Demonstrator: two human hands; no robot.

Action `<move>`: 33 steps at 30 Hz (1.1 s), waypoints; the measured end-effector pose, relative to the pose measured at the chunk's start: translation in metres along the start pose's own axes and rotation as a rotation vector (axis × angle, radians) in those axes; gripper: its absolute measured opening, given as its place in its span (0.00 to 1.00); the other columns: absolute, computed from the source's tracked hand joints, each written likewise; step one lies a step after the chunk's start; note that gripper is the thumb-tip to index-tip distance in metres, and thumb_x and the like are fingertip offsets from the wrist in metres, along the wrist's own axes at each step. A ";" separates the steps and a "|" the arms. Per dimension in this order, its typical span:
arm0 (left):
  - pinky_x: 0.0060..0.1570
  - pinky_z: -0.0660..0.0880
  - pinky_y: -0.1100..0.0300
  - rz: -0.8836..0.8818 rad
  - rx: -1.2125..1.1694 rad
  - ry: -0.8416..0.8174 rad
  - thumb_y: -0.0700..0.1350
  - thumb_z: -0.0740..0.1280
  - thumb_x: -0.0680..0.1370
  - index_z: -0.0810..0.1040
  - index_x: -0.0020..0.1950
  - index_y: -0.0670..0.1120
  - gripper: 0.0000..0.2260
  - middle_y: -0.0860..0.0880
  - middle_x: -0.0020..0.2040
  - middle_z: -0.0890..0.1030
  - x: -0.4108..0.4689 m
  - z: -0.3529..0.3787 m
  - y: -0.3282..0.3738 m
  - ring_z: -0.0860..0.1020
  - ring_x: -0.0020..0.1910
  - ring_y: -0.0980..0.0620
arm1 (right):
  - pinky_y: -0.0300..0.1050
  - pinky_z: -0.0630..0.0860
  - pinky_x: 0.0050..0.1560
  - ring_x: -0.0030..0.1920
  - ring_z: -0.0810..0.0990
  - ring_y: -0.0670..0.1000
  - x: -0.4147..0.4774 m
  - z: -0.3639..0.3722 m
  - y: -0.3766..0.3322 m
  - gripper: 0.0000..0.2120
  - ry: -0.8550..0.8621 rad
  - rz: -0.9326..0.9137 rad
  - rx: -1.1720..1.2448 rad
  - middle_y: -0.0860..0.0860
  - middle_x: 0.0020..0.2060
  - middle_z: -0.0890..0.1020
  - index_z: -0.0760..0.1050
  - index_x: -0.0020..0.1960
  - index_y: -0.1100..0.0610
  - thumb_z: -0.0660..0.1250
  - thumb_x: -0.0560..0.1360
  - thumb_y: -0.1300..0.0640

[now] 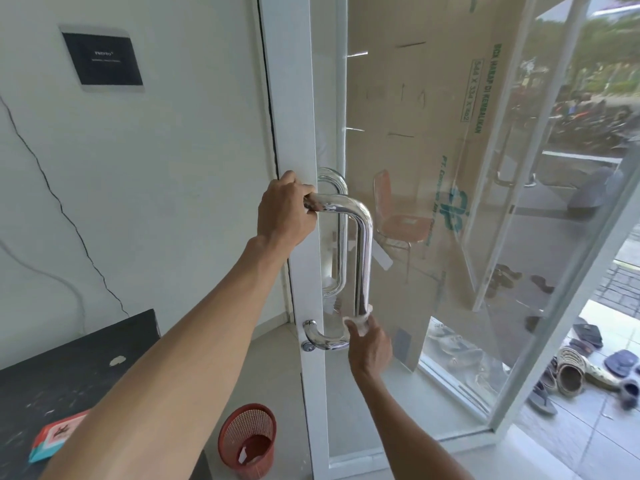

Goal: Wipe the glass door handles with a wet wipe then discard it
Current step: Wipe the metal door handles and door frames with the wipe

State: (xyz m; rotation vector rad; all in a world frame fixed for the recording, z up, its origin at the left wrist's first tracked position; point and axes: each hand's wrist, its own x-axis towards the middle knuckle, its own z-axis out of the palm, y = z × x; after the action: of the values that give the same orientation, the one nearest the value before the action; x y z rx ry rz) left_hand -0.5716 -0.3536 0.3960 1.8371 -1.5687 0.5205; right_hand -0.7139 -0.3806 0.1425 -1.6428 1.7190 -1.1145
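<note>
A polished chrome D-shaped handle (363, 251) stands out from the white-framed glass door (450, 202), with a second chrome handle (341, 237) behind it on the other side of the glass. My left hand (285, 211) is closed around the near handle's top arm by the door frame. My right hand (369, 344) presses a white wet wipe (360, 318) around the lower end of the handle's upright bar. Most of the wipe is hidden by my fingers.
A red mesh wastebasket (247, 439) stands on the floor below the handle. A black table (69, 368) at lower left carries a wipes packet (55, 436). Cardboard leans behind the glass. Sandals (588, 368) lie outside the open door at right.
</note>
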 end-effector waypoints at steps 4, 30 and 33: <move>0.46 0.77 0.50 0.007 -0.013 0.014 0.41 0.72 0.71 0.84 0.55 0.47 0.13 0.45 0.49 0.78 -0.003 0.001 -0.001 0.77 0.47 0.42 | 0.45 0.73 0.36 0.38 0.80 0.57 0.002 0.015 0.022 0.20 -0.134 0.211 0.187 0.53 0.33 0.81 0.78 0.39 0.57 0.74 0.68 0.40; 0.46 0.70 0.59 0.023 -0.076 -0.120 0.31 0.67 0.67 0.79 0.64 0.44 0.25 0.47 0.57 0.78 -0.010 -0.026 -0.002 0.78 0.53 0.43 | 0.44 0.77 0.39 0.34 0.79 0.51 0.058 -0.135 -0.170 0.19 0.104 -0.628 0.111 0.53 0.36 0.85 0.83 0.50 0.58 0.80 0.64 0.49; 0.50 0.71 0.58 0.005 -0.141 -0.142 0.30 0.66 0.66 0.72 0.71 0.43 0.33 0.47 0.61 0.78 -0.013 -0.033 -0.002 0.77 0.57 0.43 | 0.53 0.80 0.44 0.41 0.83 0.58 0.051 -0.142 -0.189 0.21 0.040 -0.778 -0.083 0.56 0.43 0.86 0.82 0.50 0.60 0.80 0.63 0.50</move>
State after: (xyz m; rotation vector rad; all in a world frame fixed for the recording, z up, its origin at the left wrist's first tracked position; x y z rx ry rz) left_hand -0.5684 -0.3213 0.4102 1.7956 -1.6591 0.2790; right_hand -0.7327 -0.3872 0.3835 -2.4502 1.1536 -1.4133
